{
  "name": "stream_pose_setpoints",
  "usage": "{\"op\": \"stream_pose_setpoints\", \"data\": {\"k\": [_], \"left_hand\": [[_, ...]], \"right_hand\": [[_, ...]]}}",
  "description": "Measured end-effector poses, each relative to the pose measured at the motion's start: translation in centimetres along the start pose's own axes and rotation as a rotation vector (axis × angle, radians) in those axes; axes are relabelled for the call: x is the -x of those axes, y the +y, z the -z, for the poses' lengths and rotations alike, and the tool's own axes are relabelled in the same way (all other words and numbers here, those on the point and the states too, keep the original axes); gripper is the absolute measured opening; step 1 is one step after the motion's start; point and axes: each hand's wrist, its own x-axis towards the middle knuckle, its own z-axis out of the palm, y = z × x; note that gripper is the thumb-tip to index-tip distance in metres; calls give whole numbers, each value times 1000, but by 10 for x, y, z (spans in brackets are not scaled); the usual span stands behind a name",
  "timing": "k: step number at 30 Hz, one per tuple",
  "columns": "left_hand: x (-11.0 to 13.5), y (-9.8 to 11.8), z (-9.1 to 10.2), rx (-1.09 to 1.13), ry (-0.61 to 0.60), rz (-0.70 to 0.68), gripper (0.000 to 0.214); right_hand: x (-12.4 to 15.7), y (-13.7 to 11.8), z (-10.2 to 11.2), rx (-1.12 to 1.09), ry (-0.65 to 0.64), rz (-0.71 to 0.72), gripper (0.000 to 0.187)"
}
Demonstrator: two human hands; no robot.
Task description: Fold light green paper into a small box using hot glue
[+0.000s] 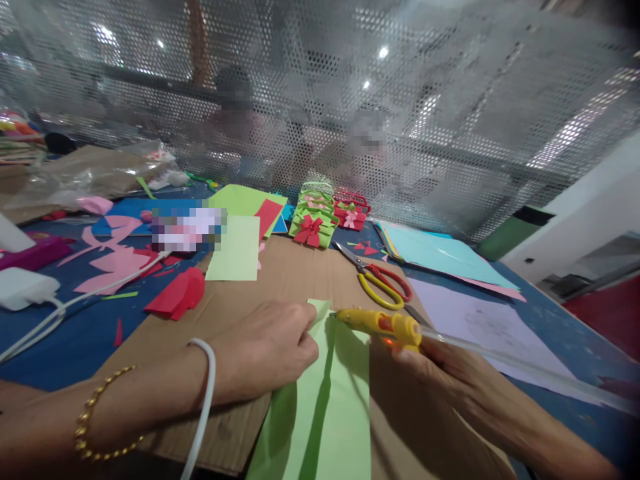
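My left hand [280, 347] is closed on the edge of a light green paper sheet [345, 407], which is folded and lifted along that side. In my right hand [440, 373] is a yellow hot glue gun [375, 321], with a long clear glue stick [500, 353] running out of its back. The gun's nozzle points left, at the upper part of the sheet close to my left fingers. Under the paper lies a brown cardboard sheet [290, 267]. My left fingertips are partly hidden.
Scissors [383, 283] with red and yellow handles lie beyond the gun. Small green paper bags [315, 217] and a red one [351, 212] stand behind. Coloured paper [450, 257] is stacked right. Pink scraps [113, 267] and a white charger cable [120, 277] lie left. A perforated metal screen [310, 100] rises behind.
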Motion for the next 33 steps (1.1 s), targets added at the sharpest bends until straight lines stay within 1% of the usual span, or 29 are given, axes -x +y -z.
{"op": "stream_pose_setpoints", "data": {"k": [6, 9, 13, 15, 17, 19, 21, 23, 24, 26, 28, 30, 33], "left_hand": [[-1, 0, 0, -9, 12, -14, 14], [-2, 0, 0, -15, 13, -4, 15], [-3, -1, -2, -2, 4, -4, 14], [-3, -2, -3, 2, 3, -4, 14], [-2, -2, -3, 1, 10, -15, 15], [-1, -1, -2, 4, 4, -27, 20], [-1, 0, -1, 22, -11, -32, 29], [-2, 0, -1, 34, -24, -59, 39], [-2, 0, -3, 24, -23, -81, 40], [-4, -1, -9, -39, -5, -126, 34], [-6, -3, -18, -146, 32, -165, 30], [-8, -5, -28, -258, 76, -205, 35], [-10, -5, -37, -371, 121, -232, 36]], "right_hand": [[4, -6, 3, 43, 10, 29, 49], [3, -4, 2, 43, 32, 22, 49], [4, 3, 1, 9, 26, -12, 50], [6, 6, 1, -11, 50, -7, 52], [8, 7, 3, -20, 107, 16, 54], [10, 10, 5, -19, 169, 21, 54], [12, 14, 7, -31, 212, 6, 53], [14, 19, 8, -64, 224, 9, 52], [15, 21, 8, -79, 230, 13, 52], [18, 24, 9, -91, 237, 13, 53], [22, 26, 11, -79, 232, -21, 55], [27, 28, 12, -66, 224, -57, 56], [31, 32, 13, -48, 237, -62, 57]]}}
